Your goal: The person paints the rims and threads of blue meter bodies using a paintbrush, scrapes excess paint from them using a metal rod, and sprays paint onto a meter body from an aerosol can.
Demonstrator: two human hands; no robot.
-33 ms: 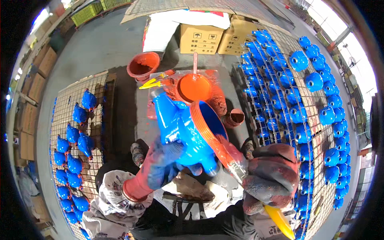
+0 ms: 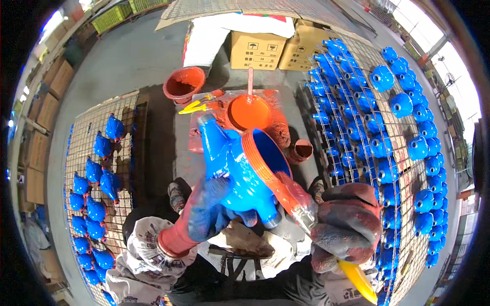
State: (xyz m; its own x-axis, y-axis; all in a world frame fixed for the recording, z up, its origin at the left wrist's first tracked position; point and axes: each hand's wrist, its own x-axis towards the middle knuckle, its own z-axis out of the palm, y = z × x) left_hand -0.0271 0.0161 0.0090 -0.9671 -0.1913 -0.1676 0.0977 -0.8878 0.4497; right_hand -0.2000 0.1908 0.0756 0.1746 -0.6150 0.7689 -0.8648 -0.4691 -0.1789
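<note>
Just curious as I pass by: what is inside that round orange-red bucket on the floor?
The round orange-red bucket shows a paint-coated inner wall and a dark reddish pool at the bottom. How deep it is cannot be seen; the near rim hides part of the inside.

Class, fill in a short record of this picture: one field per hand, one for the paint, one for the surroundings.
Left hand: left hand, gloved, grips the blue valve body
Right hand: right hand, gloved, holds a paintbrush against the valve's orange rim
Paint: orange paint bowl and red bucket beyond
Surroundings: blue castings on wire racks, cardboard boxes
</note>
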